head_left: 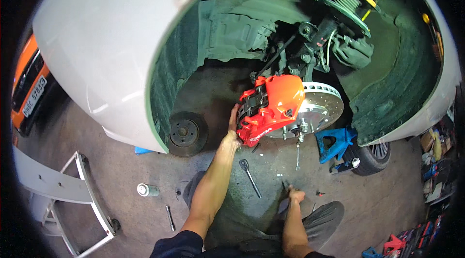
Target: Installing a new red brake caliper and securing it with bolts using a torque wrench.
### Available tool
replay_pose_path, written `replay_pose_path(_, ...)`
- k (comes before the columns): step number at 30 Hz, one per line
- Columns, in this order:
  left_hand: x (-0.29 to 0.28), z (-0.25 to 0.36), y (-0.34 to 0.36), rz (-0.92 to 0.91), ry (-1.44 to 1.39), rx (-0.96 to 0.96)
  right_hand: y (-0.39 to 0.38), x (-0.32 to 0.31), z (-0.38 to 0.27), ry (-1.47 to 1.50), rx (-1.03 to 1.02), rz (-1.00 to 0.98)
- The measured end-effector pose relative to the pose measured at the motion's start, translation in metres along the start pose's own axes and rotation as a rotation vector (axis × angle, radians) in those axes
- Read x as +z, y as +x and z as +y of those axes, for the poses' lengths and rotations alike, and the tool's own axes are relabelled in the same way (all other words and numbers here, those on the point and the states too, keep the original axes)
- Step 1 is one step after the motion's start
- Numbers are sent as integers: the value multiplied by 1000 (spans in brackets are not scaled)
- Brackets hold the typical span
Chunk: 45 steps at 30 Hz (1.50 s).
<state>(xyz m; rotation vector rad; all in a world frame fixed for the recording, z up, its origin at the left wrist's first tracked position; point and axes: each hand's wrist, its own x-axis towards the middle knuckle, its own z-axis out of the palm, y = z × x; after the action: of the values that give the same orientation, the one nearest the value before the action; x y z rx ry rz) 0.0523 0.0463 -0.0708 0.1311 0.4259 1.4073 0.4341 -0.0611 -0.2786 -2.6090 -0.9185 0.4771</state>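
A bright red brake caliper (281, 97) sits over the left part of a drilled, silver brake disc (325, 104) inside the wheel arch. Against the caliper's left side my left hand (233, 127) is gripping it, with most of its fingers hidden behind. Low on the right, close to the floor, my right hand (296, 194) looks closed, its fingertips pointing at a small dark item; what it holds, if anything, is too small to make out. Beneath the disc's hub a thin wrench (298, 157) points downward. A ratchet (250, 178) lies on the floor between my arms.
A worn disc (186, 134) and a spray can (147, 189) are at left, near a socket extension (170, 218). At right stand a blue jack stand (335, 144) and a tyre (372, 159). The pale fender (111, 40) arches overhead; a wheeled white frame (99, 214) is lower left.
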Motion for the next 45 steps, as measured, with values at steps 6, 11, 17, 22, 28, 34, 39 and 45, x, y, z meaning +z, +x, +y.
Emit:
replay_pose_path(6, 7, 4, -14, -18, 10, 19, -35, -166, -140, 1100, -637, 58)
replay_pose_path(11, 10, 6, -17, -20, -4, 10, -113, -312, -278, 1161, -1186, -141)
replay_pose_path(17, 8, 6, -15, -5, 10, 4, -177, -327, -422, 740, -1610, -336)
replay_pose_path(22, 10, 8, -17, -88, -13, 9, -206, -300, -483, 79, -2026, -309)
replay_pose_path(28, 11, 10, -21, -65, -3, -34, -218, -287, -499, -274, -2212, -373)
replay_pose_path(34, 6, 10, -18, -97, -44, -39, -215, -286, -500, -470, -2190, -380)
replay_pose_path(39, 5, 10, -18, -123, -36, -19, -212, -285, -506, -510, -2209, -472)
replay_pose_path(45, 6, 8, -19, -157, -35, 34, -214, -277, -519, -725, -2225, -345)
